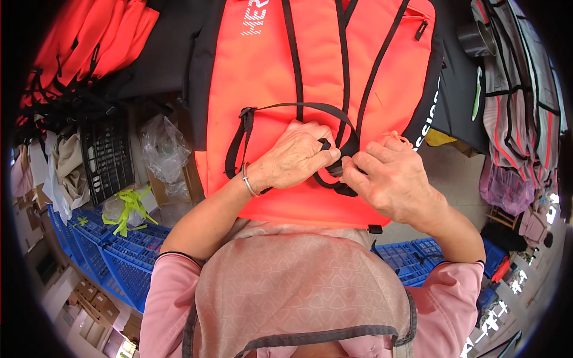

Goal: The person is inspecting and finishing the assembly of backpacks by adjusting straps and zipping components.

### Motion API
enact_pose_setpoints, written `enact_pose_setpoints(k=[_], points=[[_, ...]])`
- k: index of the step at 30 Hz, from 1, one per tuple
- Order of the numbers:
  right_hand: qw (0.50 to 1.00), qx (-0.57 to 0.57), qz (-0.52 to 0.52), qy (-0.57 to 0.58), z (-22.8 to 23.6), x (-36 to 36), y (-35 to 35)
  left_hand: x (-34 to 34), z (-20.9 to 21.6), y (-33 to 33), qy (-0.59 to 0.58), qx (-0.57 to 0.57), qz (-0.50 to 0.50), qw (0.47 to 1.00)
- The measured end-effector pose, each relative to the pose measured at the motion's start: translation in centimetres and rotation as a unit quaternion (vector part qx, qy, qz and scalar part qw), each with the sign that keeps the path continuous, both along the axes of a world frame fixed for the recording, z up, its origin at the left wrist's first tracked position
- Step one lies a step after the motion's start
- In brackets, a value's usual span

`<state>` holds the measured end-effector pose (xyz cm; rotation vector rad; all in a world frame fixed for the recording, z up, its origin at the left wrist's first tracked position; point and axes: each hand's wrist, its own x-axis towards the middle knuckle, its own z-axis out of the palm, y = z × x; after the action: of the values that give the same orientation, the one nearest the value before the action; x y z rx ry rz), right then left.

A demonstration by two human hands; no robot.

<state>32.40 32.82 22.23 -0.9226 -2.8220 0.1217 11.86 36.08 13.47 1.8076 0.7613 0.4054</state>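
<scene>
Blue plastic crates [119,253] stand low on the left and near right, and a dark table [161,53] carries more orange bags [89,36] at the far left. We have an orange backpack [310,77] lying back-side up in front of us, spread from the table edge toward our lap, its black webbing straps [292,59] running down the panel. A clear plastic bag [161,146] sags just left of it, and striped garments [519,89] hang at the far right.

Our left hand [295,158] is curled over the middle of the panel, thumb and forefinger pinched on a small black buckle [325,145] where the strap loops round. Our right hand [391,179] meets it from the right, fingertips closed on the loose strap end [341,190] just below the buckle. Both hands touch each other at the fingertips.

To thread this well, we judge we should keep the buckle steady and flat with the left, feed the webbing straight and untwisted with the right, and draw slack evenly so the loop [298,107] above lies smooth. Whether the strap end has passed through the buckle we cannot tell; our fingers hide it.
</scene>
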Motion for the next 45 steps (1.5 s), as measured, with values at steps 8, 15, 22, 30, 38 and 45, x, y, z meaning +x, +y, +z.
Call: enact_pose_setpoints(k=[8,15,22,30,38,45], points=[[0.999,0.015,0.028,-0.034,1.1,-0.7,0.1,0.0,0.0,0.2,-0.008,0.006,-0.010,1.000],[0.986,0.041,0.090,-0.137,2.1,-1.9,-0.2,0.0,-0.1,0.1,0.009,0.031,-0.008,0.999],[0.999,-0.031,0.016,-0.013,0.2,-1.1,0.6,0.1,-0.6,0.4,0.017,-0.024,-0.012,0.999],[0.993,-0.021,-0.098,0.055,-0.7,0.3,-0.9,-0.1,0.0,0.4,0.017,-0.024,-0.005,1.000],[0.993,-0.095,-0.042,-0.049,1.6,0.6,-0.4,0.0,-0.1,0.6,0.003,-0.003,0.009,1.000],[0.892,-0.325,-0.269,0.164,2.7,3.2,0.8,-1.4,2.1,-2.1,0.013,0.019,0.036,0.999]])
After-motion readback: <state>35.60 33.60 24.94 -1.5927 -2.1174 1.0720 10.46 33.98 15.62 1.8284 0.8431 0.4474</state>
